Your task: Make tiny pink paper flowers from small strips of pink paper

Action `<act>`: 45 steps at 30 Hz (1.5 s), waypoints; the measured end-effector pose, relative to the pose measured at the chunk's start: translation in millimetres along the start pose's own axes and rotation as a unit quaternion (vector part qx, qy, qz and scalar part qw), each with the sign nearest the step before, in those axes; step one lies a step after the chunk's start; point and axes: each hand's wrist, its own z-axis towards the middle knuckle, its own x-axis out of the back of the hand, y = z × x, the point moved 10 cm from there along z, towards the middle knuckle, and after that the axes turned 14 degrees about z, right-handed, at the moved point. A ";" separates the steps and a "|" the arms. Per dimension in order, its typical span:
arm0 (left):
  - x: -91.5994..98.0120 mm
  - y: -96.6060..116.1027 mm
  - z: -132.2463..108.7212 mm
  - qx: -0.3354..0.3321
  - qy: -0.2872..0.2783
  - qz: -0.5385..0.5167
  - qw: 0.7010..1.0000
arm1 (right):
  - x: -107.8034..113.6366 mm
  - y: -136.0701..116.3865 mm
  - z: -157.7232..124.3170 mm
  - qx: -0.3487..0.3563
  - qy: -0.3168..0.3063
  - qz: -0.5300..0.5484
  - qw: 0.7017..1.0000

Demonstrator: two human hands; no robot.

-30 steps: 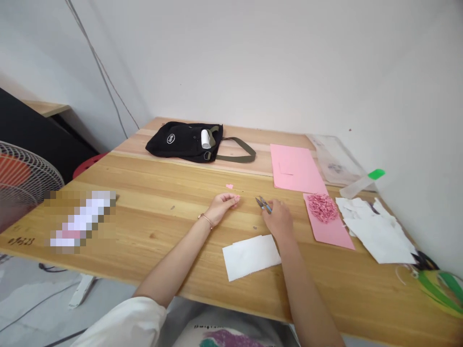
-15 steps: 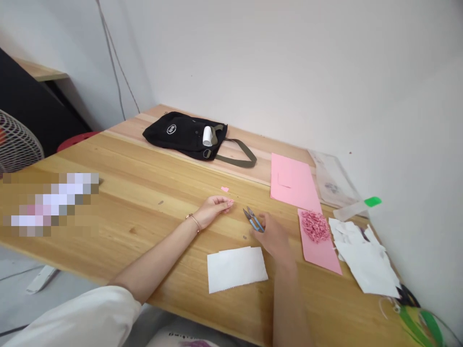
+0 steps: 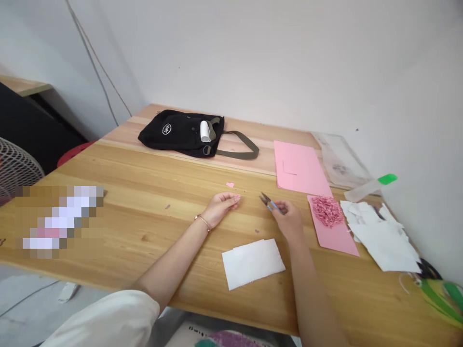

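My left hand (image 3: 221, 209) hovers low over the wooden table, its thumb and fingers pinched on a tiny pink bit (image 3: 238, 196), probably paper. Just beyond these fingertips a small pink paper scrap (image 3: 230, 184) lies on the wood. To the right, my right hand (image 3: 290, 221) is closed around thread snips (image 3: 271, 203) with blue handles. Their dark blades point up and left, slightly apart, with nothing between them. Between my forearms rests a folded white paper (image 3: 253, 264). A heap of pink shreds (image 3: 327, 211) sits on a pink paper strip (image 3: 338, 242) beside my right hand.
Larger pink sheets (image 3: 304, 166) and a clear plastic sleeve (image 3: 342, 156) lie at the back right. Torn white paper (image 3: 388, 243), a green-ended clear strip (image 3: 387, 180) and a green tape roll (image 3: 443, 294) line the right edge. A black bag (image 3: 177, 132) lies behind.
My right hand has drawn the snips a little away from my left fingertips, and the blades stand closer together. My left hand keeps its pinch. The whole view has shifted slightly.
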 end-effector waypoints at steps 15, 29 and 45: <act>0.8 1.2 1.7 -0.011 -0.007 -0.010 1.000 | -14.4 22.5 -1.1 -0.140 0.004 0.445 0.885; 1.3 2.3 1.6 -0.019 -0.009 -0.007 1.000 | -10.4 25.4 5.3 -0.114 0.037 0.555 0.823; 3.6 0.9 -0.4 -0.013 0.001 -0.016 1.000 | 38.0 -14.7 -5.7 0.069 0.134 0.439 0.886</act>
